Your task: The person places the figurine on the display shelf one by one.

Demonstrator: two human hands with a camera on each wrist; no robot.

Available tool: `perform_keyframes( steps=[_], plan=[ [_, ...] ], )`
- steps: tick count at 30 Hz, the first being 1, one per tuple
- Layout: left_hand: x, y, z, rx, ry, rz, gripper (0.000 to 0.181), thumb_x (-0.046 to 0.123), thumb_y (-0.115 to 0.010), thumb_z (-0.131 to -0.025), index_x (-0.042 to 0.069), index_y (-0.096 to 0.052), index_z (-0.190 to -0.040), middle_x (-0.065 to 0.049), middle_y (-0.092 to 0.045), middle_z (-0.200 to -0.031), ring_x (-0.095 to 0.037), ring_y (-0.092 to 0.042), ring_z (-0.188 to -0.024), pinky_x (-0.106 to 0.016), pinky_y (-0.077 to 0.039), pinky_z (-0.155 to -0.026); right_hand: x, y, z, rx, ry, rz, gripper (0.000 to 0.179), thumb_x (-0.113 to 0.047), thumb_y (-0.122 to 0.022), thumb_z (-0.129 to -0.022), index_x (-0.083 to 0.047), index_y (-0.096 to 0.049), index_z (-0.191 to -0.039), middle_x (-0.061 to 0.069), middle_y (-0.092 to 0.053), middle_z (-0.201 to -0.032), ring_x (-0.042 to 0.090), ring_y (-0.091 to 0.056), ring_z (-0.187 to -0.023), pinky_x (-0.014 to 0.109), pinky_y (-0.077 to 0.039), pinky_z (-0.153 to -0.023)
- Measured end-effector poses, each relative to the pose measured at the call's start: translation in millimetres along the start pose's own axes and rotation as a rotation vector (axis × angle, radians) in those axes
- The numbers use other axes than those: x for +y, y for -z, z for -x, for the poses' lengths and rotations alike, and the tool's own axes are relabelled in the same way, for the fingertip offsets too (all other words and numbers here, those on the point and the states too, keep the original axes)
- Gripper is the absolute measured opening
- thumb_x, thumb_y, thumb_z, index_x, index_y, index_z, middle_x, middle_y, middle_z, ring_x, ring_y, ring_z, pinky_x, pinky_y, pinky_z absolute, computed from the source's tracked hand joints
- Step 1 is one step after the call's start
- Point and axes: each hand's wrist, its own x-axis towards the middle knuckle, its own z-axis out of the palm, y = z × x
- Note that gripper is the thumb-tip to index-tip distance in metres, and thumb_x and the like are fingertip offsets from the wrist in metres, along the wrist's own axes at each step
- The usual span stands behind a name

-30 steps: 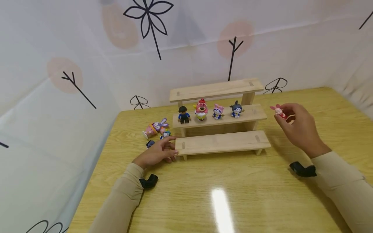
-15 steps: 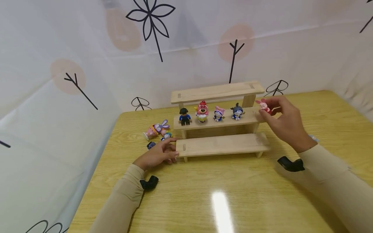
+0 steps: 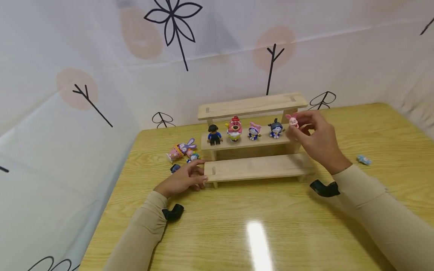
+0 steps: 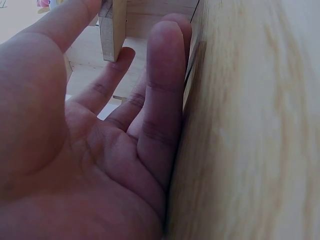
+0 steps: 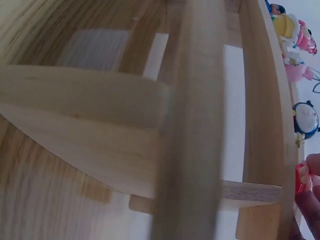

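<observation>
My right hand [image 3: 320,139] pinches a pink piglet figurine [image 3: 293,120] at the right end of the middle shelf [image 3: 247,143]; whether its base touches the wood cannot be told. In the right wrist view a red part of the piglet [image 5: 302,178] shows beside my fingertips at the edge. My left hand [image 3: 181,178] holds the left end of the lowest shelf [image 3: 257,167], thumb on top. Seen from the left wrist, that board's end [image 4: 111,32] lies between thumb and index finger. Left of the piglet stand a dark-haired doll [image 3: 276,128], a pink-hatted doll [image 3: 254,131], a pink bear [image 3: 234,128] and a blue-shirted figure [image 3: 214,134].
The top shelf [image 3: 251,106] of the three-step wooden stand runs along the back. Several figurines, among them a purple rabbit [image 3: 184,147], lie on the table left of the stand. A small light-blue object [image 3: 364,160] lies at the right. A patterned cloth [image 3: 230,75] hangs behind.
My right hand has carried the piglet leftward from beside the stand to the middle shelf's right end. The light-blue object on the right has come into sight. My left hand stays put.
</observation>
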Motion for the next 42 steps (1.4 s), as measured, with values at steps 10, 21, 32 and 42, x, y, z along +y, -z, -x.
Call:
perform_keyframes(
  steps=[10,21,32,42],
  plan=[
    [0.8,-2.6,-3.4,-0.007,-0.001,0.009,0.067,0.027,-0.065,-0.099,0.019,-0.030,-0.156,-0.018,-0.058,-0.127,-0.019,-0.070,-0.092,-0.036,-0.060,-0.078,8,-2,8.3,0.045,-0.009,0.028,0.030,-0.003,-0.071,-0.092,0.004,-0.059,-0.119,0.006,-0.065,-0.103,-0.011,-0.055,-0.087,0.000,-0.043,-0.076],
    [-0.1,-2.4,-1.9,-0.011,0.006,0.027,0.066,0.029,-0.065,-0.099,0.022,-0.032,-0.155,-0.017,-0.058,-0.127,-0.020,-0.070,-0.093,-0.037,-0.060,-0.078,18,-1,14.4,0.081,0.005,0.007,0.038,0.001,-0.074,-0.087,0.007,-0.054,-0.118,0.017,-0.064,-0.114,-0.016,-0.054,-0.097,-0.002,-0.042,-0.085],
    [-0.4,-3.8,-1.7,-0.005,0.011,0.024,0.068,0.027,-0.066,-0.099,0.019,-0.031,-0.156,-0.017,-0.058,-0.126,-0.019,-0.070,-0.092,-0.037,-0.060,-0.078,19,6,20.5,0.006,-0.046,0.021,0.058,-0.010,-0.075,-0.089,-0.012,-0.048,-0.141,0.025,-0.067,-0.122,-0.019,-0.052,-0.105,0.005,-0.037,-0.091],
    [-1.4,1.4,-3.0,0.009,0.011,0.014,0.068,0.028,-0.066,-0.098,0.021,-0.031,-0.156,-0.018,-0.056,-0.127,-0.021,-0.070,-0.093,-0.038,-0.060,-0.079,23,27,33.4,0.018,-0.034,0.061,0.036,-0.013,-0.064,-0.098,0.000,-0.058,-0.131,-0.014,-0.057,-0.125,-0.012,-0.048,-0.110,0.003,-0.038,-0.092]
  ],
)
